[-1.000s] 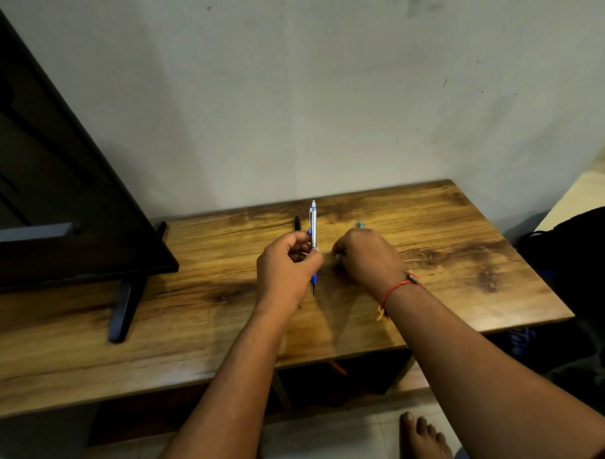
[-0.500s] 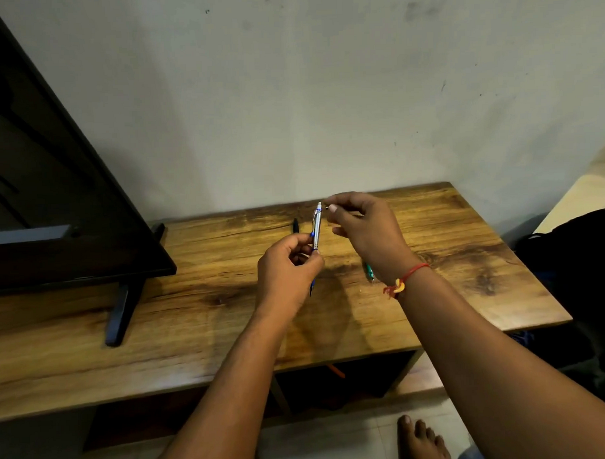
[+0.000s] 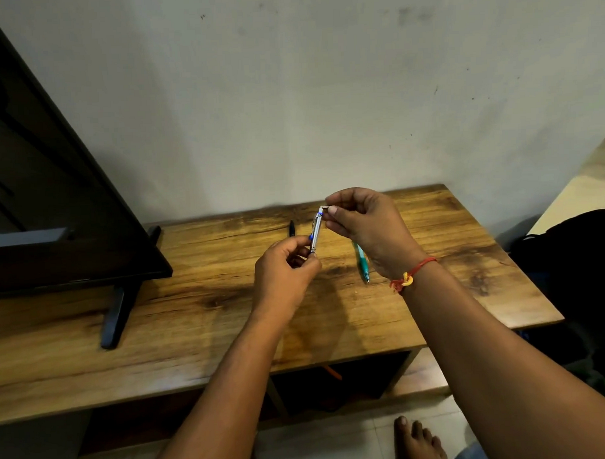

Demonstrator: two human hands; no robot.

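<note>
The silver pen (image 3: 315,230) is held raised, just left of the teal pen (image 3: 362,263) lying on the surface (image 3: 194,301). Its lower barrel is gripped by the left hand (image 3: 285,274), and its top end is pinched by the right hand (image 3: 362,223). The top is probably being removed, so a straight pull against a steadied barrel is called for.

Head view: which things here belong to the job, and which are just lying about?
In the job: silver pen, left hand gripping its lower part, right hand pinching its top.
Lying about: green pen, black pen, television, all on the table.
</note>
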